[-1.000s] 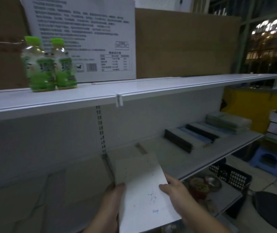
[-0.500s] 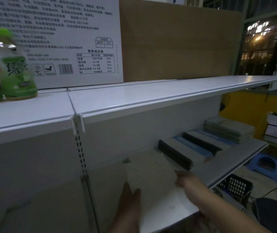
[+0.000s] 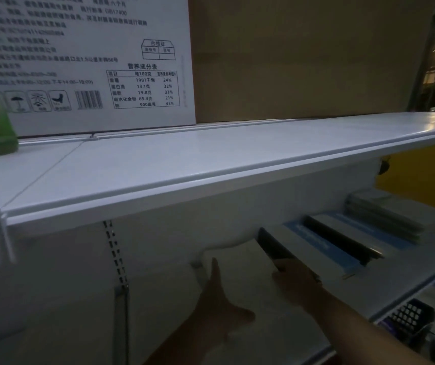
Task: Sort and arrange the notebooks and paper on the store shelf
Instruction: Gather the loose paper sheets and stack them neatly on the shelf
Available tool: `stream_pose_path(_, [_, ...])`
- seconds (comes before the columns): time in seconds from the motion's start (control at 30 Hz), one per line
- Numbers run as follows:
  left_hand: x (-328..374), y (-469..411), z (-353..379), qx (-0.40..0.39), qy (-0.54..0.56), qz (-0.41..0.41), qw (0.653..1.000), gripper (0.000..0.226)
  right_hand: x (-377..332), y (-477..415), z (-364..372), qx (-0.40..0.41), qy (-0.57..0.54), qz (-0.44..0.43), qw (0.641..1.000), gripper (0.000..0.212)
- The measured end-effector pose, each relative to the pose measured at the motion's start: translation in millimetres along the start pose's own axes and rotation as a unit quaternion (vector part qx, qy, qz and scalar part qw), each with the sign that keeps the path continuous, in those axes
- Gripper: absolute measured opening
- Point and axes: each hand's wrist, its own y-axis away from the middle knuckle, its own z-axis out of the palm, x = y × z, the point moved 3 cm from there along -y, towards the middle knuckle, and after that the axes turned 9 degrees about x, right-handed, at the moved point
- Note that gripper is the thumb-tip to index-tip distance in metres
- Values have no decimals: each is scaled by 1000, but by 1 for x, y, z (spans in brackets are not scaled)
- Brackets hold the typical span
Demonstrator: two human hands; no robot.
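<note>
The paper came down out of the air and slid onto the lower shelf, in beside the dark notebooks. The left hand flattened out on it; the right hand moved to its far edge.

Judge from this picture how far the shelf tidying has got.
Done: notebooks lie in rows on the lower shelf. In hand: the left hand presses a paper sheet flat beside them, the right hand at its edge. Left: squaring it and letting go, probably.

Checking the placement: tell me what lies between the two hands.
The white sheet of paper lies between the left hand and the right hand, on the lower shelf; head view.
</note>
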Motion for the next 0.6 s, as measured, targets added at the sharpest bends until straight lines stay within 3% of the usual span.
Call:
stream_pose_path(0.13, [-3, 6, 15, -3, -147, 13, 989, 160, 3, -14, 11, 0, 96, -47, 994, 32])
stream_pose_path(0.27, [0, 6, 24, 25, -218, 16, 975, 127, 1, -12, 12, 18, 150, -121, 981, 36])
stream_pose_path(0.4, [3, 3, 21, 35, -249, 9, 968, 126, 11, -19, 23, 11, 242, -188, 952, 49])
stream_pose_path(0.6, [5, 18, 21, 60, -233, -8, 971, 116, 7, -21, 29, 20, 286, -243, 927, 40])
